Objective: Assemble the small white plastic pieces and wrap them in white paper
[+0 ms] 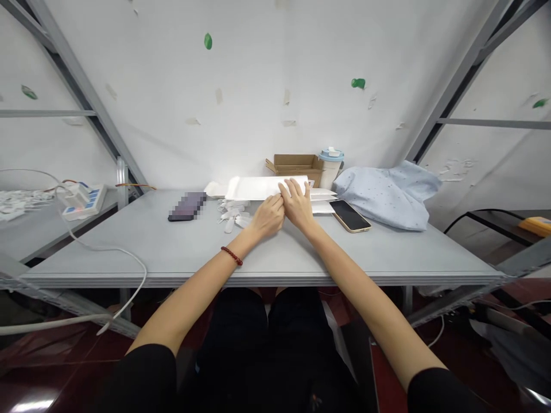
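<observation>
Near the middle of the table's far half, a long white flat packet (258, 187), paper-like, is raised at a tilt in front of me. My left hand (269, 215) has its fingers curled in at the packet's lower right edge, with the fingertips partly hidden. Over the packet's right end lies my right hand (297, 202), gripping it with fingers bent across the front. The two hands touch each other. Several small white plastic-looking pieces (233, 217) are heaped below the packet's left part. White folded sheets (322, 201) stick out to the right of my right hand.
Behind the hands stand an open cardboard box (297, 164) and a lidded cup (330, 169). A phone (350, 216) and light-blue cloth (387, 192) lie right; a dark pixelated object (187, 206) lies left. A white cable (129, 252) crosses the table's left edge.
</observation>
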`<action>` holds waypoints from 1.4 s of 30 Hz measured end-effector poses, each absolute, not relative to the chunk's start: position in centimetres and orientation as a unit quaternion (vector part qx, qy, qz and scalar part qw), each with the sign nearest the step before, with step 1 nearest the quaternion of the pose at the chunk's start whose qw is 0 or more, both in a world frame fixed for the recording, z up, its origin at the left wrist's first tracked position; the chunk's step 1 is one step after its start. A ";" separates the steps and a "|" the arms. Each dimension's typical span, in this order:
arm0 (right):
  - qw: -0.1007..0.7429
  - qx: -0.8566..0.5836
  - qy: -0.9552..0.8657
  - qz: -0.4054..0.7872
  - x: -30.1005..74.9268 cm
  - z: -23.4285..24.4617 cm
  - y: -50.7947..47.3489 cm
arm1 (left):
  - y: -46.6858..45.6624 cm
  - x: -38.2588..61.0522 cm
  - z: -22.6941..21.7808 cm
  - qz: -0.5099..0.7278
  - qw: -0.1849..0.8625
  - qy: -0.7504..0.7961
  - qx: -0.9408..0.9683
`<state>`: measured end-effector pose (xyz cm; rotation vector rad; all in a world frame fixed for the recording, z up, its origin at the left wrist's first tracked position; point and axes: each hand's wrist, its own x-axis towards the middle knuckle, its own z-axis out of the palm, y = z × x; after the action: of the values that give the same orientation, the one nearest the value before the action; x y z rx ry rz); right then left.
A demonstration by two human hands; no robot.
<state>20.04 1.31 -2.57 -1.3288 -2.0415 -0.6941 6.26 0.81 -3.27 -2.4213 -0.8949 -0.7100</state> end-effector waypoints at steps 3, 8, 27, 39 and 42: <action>0.273 -0.510 -0.777 -0.248 20.1 -2.8 1.5 | 0.6 6.5 -3.5 -0.276 0.207 -0.307 -0.887; 0.235 -0.530 -0.783 -0.224 20.8 -3.2 2.6 | 1.5 5.5 -3.1 -0.370 0.146 -0.325 -0.858; 0.261 -0.482 -0.805 -0.229 20.4 -3.2 2.2 | 4.7 -3.9 -1.0 -0.615 -0.483 -0.436 -0.445; 0.233 -0.460 -0.840 -0.168 19.2 -3.1 0.8 | 2.0 -0.8 -0.4 -0.407 -0.543 -0.404 -0.613; 0.244 -0.454 -0.839 -0.175 19.3 -2.9 0.7 | 2.1 -1.0 -0.5 -0.410 -0.537 -0.416 -0.609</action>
<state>19.28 0.73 -2.94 -1.2411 -2.2901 -0.4773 -0.96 2.12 -0.52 -3.0858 -2.1078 -2.0747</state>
